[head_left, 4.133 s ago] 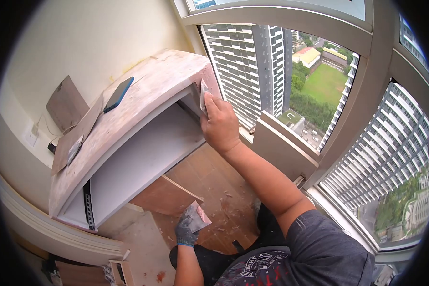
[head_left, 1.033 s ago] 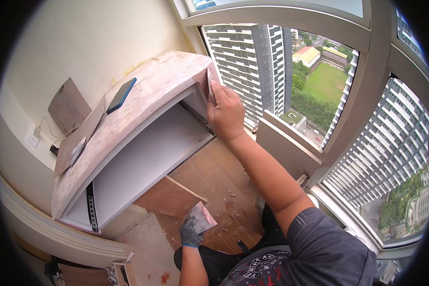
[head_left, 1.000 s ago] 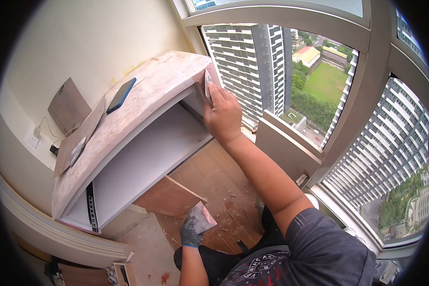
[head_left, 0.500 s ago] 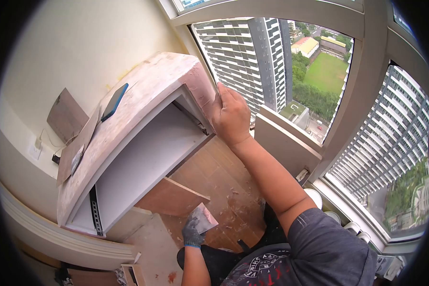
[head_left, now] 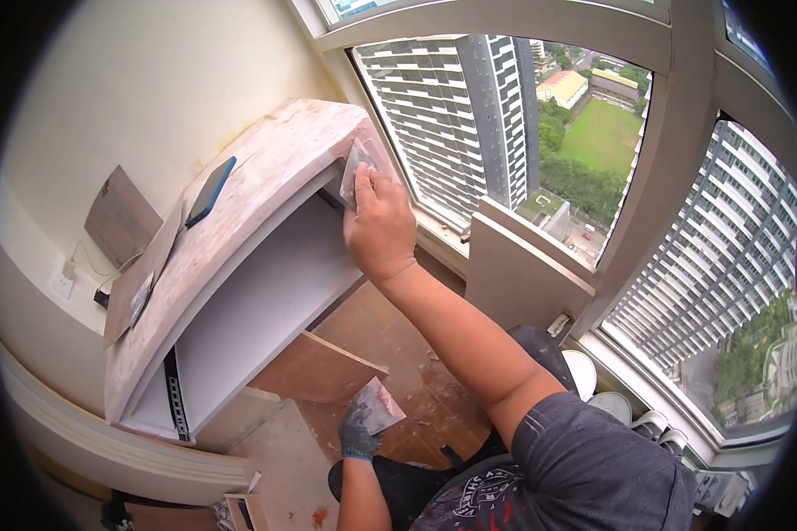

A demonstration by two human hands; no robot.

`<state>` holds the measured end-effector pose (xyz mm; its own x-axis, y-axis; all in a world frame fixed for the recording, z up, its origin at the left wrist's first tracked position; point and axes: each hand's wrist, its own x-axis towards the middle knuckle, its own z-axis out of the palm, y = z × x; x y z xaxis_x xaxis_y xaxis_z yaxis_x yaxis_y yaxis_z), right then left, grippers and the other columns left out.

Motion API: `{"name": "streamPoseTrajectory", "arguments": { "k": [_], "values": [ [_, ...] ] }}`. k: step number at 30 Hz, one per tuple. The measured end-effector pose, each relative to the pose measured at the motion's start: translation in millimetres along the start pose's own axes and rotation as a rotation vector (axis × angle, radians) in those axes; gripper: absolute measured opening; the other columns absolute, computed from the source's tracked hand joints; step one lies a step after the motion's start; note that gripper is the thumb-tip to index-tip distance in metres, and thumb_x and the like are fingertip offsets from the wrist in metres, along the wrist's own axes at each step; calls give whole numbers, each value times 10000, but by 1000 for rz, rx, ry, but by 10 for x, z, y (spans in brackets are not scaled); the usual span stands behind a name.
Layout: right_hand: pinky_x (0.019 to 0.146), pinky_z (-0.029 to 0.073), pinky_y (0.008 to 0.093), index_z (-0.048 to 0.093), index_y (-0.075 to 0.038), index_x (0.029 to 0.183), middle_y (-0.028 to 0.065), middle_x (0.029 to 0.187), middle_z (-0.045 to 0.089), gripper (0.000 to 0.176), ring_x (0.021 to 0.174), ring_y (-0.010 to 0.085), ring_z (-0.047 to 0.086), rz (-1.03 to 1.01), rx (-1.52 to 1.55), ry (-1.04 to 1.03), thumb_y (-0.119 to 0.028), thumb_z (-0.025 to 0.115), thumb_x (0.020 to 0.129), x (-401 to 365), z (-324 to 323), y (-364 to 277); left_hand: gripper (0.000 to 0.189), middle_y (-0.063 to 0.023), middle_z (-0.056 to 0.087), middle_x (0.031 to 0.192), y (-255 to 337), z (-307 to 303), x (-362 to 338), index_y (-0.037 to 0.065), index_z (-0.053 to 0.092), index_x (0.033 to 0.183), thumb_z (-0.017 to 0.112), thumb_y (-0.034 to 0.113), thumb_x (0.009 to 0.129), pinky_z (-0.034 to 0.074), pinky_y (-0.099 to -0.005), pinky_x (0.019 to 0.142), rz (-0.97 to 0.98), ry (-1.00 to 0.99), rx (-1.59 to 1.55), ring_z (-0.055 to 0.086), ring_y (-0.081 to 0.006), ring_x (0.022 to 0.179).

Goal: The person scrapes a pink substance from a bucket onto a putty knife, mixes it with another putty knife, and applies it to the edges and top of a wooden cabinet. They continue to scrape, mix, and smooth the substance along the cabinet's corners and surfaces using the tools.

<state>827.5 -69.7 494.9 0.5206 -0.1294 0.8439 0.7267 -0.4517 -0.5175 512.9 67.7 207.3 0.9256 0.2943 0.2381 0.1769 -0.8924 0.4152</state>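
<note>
My bare right hand (head_left: 383, 223) is closed on a thin metal putty scraper (head_left: 353, 173). Its blade lies against the right front corner of a curved cabinet (head_left: 261, 150), whose top and edges carry patchy pinkish putty. Lower down, my left hand (head_left: 359, 431), in a grey glove, grips a flat scraper plate (head_left: 383, 410) with pink putty on its face. The glove hides part of that plate. Below the cabinet top is an open compartment (head_left: 266, 274) with a black metal drawer runner (head_left: 176, 394) at its left side.
On the cabinet top rest a blue-edged phone (head_left: 211, 191) and thin brown boards (head_left: 142, 283). A loose panel (head_left: 314, 365) lies under the cabinet. Pale boards (head_left: 522, 274) lean by the window. Paint tins (head_left: 580, 372) stand at right. Scraps litter the wood floor (head_left: 425, 389).
My right hand has moved left from the cabinet's outer right side to its front corner, and the scraper blade now shows plainly. The gloved left hand and its plate have stayed almost still.
</note>
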Motion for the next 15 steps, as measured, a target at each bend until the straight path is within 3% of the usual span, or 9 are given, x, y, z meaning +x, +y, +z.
{"name": "streamPoseTrajectory", "arguments": {
  "k": [2, 6, 8, 11, 15],
  "values": [
    [909, 526, 408, 597, 56, 1304, 179, 1207, 647, 493, 1036, 337, 604, -38, 37, -8, -78, 666, 835, -24, -97, 3, 552, -158, 653, 1339, -89, 46, -14, 26, 656, 1275, 815, 174, 768, 467, -362, 1086, 12, 19, -89, 611, -286, 1258],
    [871, 524, 426, 625, 46, 1261, 174, 1118, 677, 417, 1009, 348, 631, -3, 62, 41, -86, 632, 866, 109, -322, 229, 548, -173, 649, 1337, -119, 52, -40, 37, 664, 1266, 816, 200, 765, 466, -367, 1089, 8, 59, -131, 608, -306, 1258],
    [837, 522, 450, 672, 30, 1172, 194, 1026, 694, 323, 944, 376, 648, 137, 182, 35, -120, 606, 893, 301, -321, 458, 534, -180, 649, 1334, 29, -81, -26, 44, 674, 1253, 816, 208, 764, 469, -369, 1085, 73, 64, 32, 612, -316, 1250],
    [819, 516, 476, 701, 4, 1096, 211, 964, 696, 266, 896, 407, 648, 286, 225, -141, -141, 572, 914, 525, -284, 723, 451, -140, 663, 1312, 95, -131, -31, 90, 706, 1202, 765, 216, 773, 474, -403, 1089, -1, 33, 2, 599, -316, 1256],
    [838, 514, 488, 705, -31, 1108, 208, 983, 695, 270, 940, 408, 651, 129, 270, -222, -150, 568, 908, 561, -203, 725, 456, -143, 655, 1327, 16, -73, 11, 86, 701, 1212, 754, 226, 782, 472, -404, 1090, 69, 104, -79, 597, -316, 1259]
  ]
}}
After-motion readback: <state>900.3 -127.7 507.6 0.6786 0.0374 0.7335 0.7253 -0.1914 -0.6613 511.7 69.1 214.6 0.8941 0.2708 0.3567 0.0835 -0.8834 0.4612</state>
